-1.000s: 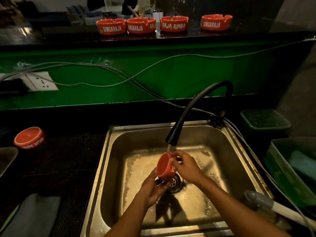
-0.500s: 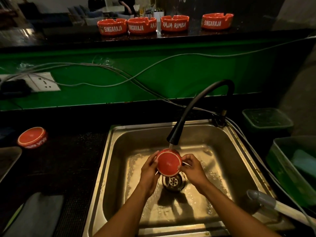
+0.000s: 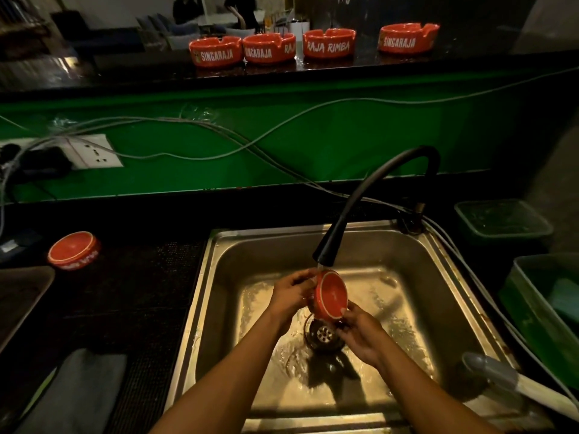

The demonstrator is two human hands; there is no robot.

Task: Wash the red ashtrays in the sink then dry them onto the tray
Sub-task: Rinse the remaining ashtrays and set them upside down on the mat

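Note:
Over the steel sink (image 3: pixel 219 277) I hold a red ashtray (image 3: pixel 331 296) on edge under the running black tap (image 3: pixel 326 252), its underside turned toward me and to the right. My left hand (image 3: pixel 289 292) grips its left side, fingers curled over the top rim. My right hand (image 3: pixel 360 332) pinches its lower rim from below. Another red ashtray (image 3: pixel 73 250) lies upside down on the dark counter at the left. Several more red ashtrays (image 3: pixel 329 43) stand in a row on the high back ledge. A dark tray's corner (image 3: pixel 22 296) shows at the far left.
Cables (image 3: pixel 219 133) trail along the green wall past a wall socket (image 3: pixel 94 150). Green tubs (image 3: pixel 501 220) (image 3: pixel 545 311) sit right of the sink. A grey handle (image 3: pixel 495 374) lies on the sink's right rim. A grey cloth (image 3: pixel 75 393) rests at the lower left. The drain (image 3: pixel 324 333) sits below the ashtray.
The ashtray has been turned in my hands under the water, its flat underside swinging from facing left to facing me and right. My right hand dropped to its lower rim.

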